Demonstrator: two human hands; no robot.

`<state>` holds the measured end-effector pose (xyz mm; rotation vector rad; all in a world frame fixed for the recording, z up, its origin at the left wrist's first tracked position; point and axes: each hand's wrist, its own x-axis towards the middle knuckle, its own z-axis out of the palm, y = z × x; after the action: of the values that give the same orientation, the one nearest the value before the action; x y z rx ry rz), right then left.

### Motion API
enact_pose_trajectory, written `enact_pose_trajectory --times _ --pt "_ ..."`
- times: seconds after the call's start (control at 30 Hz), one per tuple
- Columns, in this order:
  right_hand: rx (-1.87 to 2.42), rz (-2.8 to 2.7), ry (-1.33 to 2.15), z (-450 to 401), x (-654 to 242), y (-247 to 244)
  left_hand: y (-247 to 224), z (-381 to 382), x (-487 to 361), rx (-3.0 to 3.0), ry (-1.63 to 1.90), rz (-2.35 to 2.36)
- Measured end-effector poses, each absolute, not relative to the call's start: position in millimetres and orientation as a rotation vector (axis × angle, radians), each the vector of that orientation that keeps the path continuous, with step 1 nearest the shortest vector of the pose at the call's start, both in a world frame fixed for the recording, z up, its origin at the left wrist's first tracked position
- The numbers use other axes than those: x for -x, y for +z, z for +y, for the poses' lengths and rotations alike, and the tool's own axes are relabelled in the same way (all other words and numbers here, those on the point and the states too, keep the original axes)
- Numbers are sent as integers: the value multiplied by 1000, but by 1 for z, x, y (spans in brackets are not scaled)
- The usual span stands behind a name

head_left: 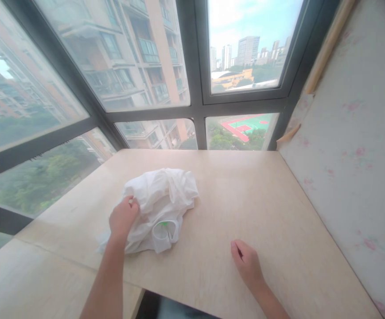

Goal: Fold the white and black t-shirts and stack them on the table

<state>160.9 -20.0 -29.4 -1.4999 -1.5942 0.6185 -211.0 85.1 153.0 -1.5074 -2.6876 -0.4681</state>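
Note:
A crumpled white shirt (161,195) lies bunched up on the pale countertop (232,186). Its round collar faces me, with a bit of green at the inner neck (163,224). My left hand (124,215) is at the shirt's left side, its fingers closed in a pinch on the cloth. My right hand (246,261) rests over the counter to the right, apart from the shirt. Its fingers are curled into a loose fist, and nothing shows in them.
Dark-framed windows (197,88) border the counter at the back and left. A wall with flowered paper (348,155) stands on the right, its covering peeling near the window corner. Close to me, the counter's front edge has a dark opening (175,306) below it.

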Motion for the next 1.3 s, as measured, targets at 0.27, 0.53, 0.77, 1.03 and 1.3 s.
enact_pose_trajectory --times 0.27,0.53,0.77,1.03,1.3 --pt "1505 -1607 633 -18 -162 -27 148 104 209 1599 -447 -2659" --pt "1491 -1564 683 -18 -160 -21 170 118 182 1731 -616 -2317" --pt "1462 -1162 956 -20 -170 -17 197 61 63 2413 -940 -1244" --pt "1523 -651 936 -22 -219 -5 89 -43 -40 3220 -277 -728" --pt "1641 -800 685 -44 -253 -1 55 -63 -1 3347 -640 -1475"
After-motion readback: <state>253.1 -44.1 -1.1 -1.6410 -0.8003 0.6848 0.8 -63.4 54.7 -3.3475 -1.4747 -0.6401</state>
